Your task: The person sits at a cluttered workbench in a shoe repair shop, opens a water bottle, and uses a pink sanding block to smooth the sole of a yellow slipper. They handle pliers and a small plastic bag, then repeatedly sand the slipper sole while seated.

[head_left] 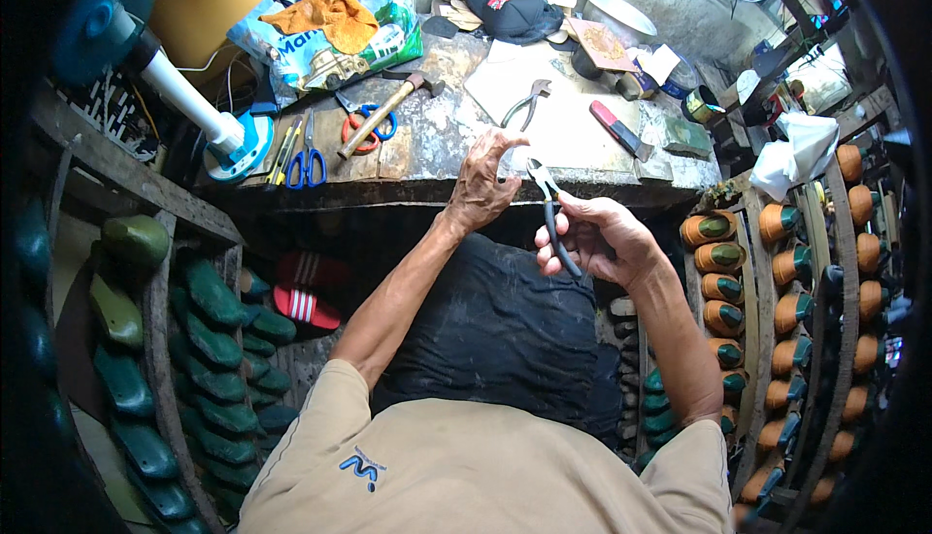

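Head view: the right hand (618, 235) gripped black-handled metal pliers (551, 216), just beside the left hand (482, 184), thumb and finger apart. It looked like getting ready; the next move called for careful aim.

One fisheye view looks down and forward from the person's head, close above the tan cloth shirt (466, 466) at the lower edge. The bare left hand (483, 181) and right hand (610, 238) sit near mid-frame; beyond, the scuffed wooden tabletop (419, 146) runs crosswise. Rough wooden racks (155, 183) bow along both sides, outer ends seemingly lost in darkness.
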A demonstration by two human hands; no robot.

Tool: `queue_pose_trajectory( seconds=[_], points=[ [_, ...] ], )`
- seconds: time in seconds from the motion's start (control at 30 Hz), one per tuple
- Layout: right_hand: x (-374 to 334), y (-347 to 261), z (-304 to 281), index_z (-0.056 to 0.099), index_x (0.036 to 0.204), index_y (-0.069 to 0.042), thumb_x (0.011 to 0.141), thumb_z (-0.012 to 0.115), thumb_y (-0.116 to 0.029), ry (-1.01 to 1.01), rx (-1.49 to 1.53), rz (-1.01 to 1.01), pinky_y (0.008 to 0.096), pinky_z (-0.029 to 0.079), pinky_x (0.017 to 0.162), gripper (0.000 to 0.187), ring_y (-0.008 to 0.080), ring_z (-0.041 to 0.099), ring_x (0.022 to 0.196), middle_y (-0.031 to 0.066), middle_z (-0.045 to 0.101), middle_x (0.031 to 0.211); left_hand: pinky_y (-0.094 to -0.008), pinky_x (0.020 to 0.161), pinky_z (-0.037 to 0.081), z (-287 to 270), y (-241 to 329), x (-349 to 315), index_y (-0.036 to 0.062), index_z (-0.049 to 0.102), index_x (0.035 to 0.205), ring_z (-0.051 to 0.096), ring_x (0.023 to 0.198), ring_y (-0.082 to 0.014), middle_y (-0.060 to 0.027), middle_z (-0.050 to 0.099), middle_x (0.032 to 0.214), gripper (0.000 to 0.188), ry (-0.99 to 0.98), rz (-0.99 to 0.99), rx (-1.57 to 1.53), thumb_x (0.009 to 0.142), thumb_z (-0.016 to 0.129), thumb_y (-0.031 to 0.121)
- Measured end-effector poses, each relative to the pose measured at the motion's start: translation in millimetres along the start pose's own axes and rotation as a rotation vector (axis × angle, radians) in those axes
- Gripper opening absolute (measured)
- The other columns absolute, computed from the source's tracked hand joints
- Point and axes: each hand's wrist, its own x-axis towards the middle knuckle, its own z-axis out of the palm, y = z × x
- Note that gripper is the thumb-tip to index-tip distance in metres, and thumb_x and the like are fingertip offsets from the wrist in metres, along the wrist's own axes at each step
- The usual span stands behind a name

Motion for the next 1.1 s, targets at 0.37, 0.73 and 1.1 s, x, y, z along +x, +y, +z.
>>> queue_pose_trajectory(
  seconds=[0.37, 0.73, 1.1],
  points=[
    [-7, 0, 6, 0.058, 0.08, -0.005, 0.12, 0.05, -0.035, 0.087, 0.018, 0.059, 0.0354, 0.053, 0.057, 0.05, 0.0207, 0.058, 0.059, 0.0155, 0.067, 0.082, -0.0519, 0.11, 0.051, 6, -3, -6, 0.0108, 0.066, 0.138, 0.066, 0.12, -0.0429, -0.0208, 0.067, 0.119, 0.061, -0.005, 0.036, 0.033, 0.079, 0.077, -0.002],
    [35, 48, -18, 0.055, 0.085, -0.005, 0.118, 0.057, -0.037, 0.076, -0.306, -0.369, 0.0313, 0.047, 0.052, 0.046, 0.0159, 0.056, 0.055, 0.0122, 0.065, 0.079, -0.0479, 0.103, 0.055, -3, -3, 2, 0.008, 0.064, 0.14, 0.069, 0.115, -0.0392, -0.019, 0.069, 0.12, 0.059, -0.013, -0.083, -0.054, 0.083, 0.076, -0.001],
    [34, 22, -14, 0.071, 0.095, 0.009, 0.118, 0.057, -0.031, -0.194, -0.155, -0.223, 0.0575, 0.07, 0.081, 0.049, 0.0479, 0.08, 0.091, 0.0349, 0.076, 0.104, -0.0474, 0.105, 0.056, -5, -10, 4, 0.0066, 0.064, 0.141, 0.07, 0.117, -0.0414, -0.0201, 0.071, 0.123, 0.06, -0.026, -0.136, -0.076, 0.083, 0.077, 0.0]
  ],
)
